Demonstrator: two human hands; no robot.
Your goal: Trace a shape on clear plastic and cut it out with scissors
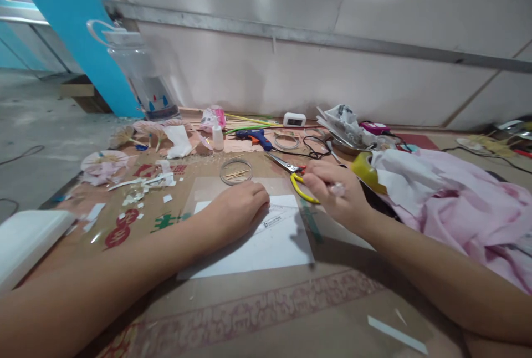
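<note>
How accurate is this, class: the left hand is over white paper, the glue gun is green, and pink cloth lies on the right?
Not quite: the glue gun is mainly blue, not green, as the head view shows. The left hand is over white paper, and pink cloth lies on the right.

No wording read with certainty. Clear ruler (272, 221) on white sheet (286, 250): a short line of dark lettering beside a small dark emblem; too small to make out. Cardboard (220, 322): two red discs (120, 228) bearing pale characters, blurred; further red characters (146, 170) toward the far edge, partly covered, unread; green printed mark (168, 220), meaning unclear. Small white clock (294, 120): dark display, digits indistinct.
</note>
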